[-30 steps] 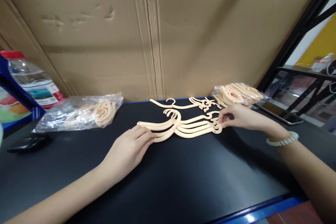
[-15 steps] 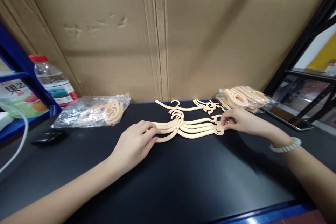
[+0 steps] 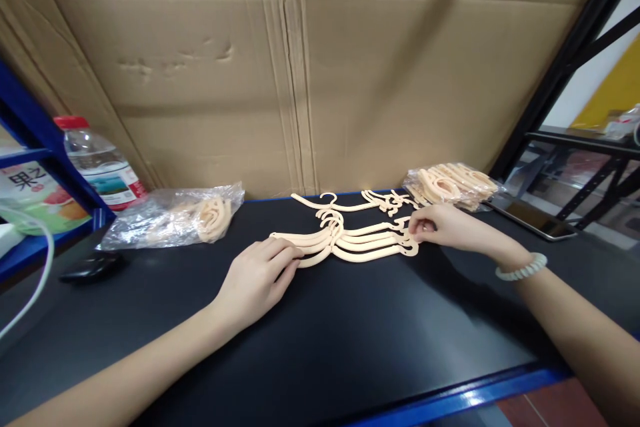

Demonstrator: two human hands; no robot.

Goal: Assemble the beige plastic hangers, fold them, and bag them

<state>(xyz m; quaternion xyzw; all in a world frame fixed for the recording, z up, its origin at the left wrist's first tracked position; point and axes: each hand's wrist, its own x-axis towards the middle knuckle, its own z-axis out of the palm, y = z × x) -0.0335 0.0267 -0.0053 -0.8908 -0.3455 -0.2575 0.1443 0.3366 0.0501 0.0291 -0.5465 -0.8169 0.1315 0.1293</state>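
Note:
Several cream hangers [image 3: 367, 248] lie overlapped on the black table, their hooks bunched at the middle. My left hand [image 3: 260, 273] is closed on the left arm of the nearest hanger. At the right ends of the hangers, the fingertips of my right hand [image 3: 435, 227] are pinched on a small cream end piece [image 3: 411, 247], partly hidden by the fingers. Behind them lies a single hanger [image 3: 340, 205], with a small heap of cream parts [image 3: 393, 202] at its right.
A plastic bag with cream pieces [image 3: 175, 217], a red-capped bottle [image 3: 107, 167] and a black mouse [image 3: 93, 267] are at the left. Another bag of cream parts [image 3: 450, 183] and a dark tablet [image 3: 535, 220] lie at the right. Cardboard [image 3: 200, 80] stands behind.
The view has shifted slightly, so most things sit a little further left. Both hands keep nearly the same places on the hangers.

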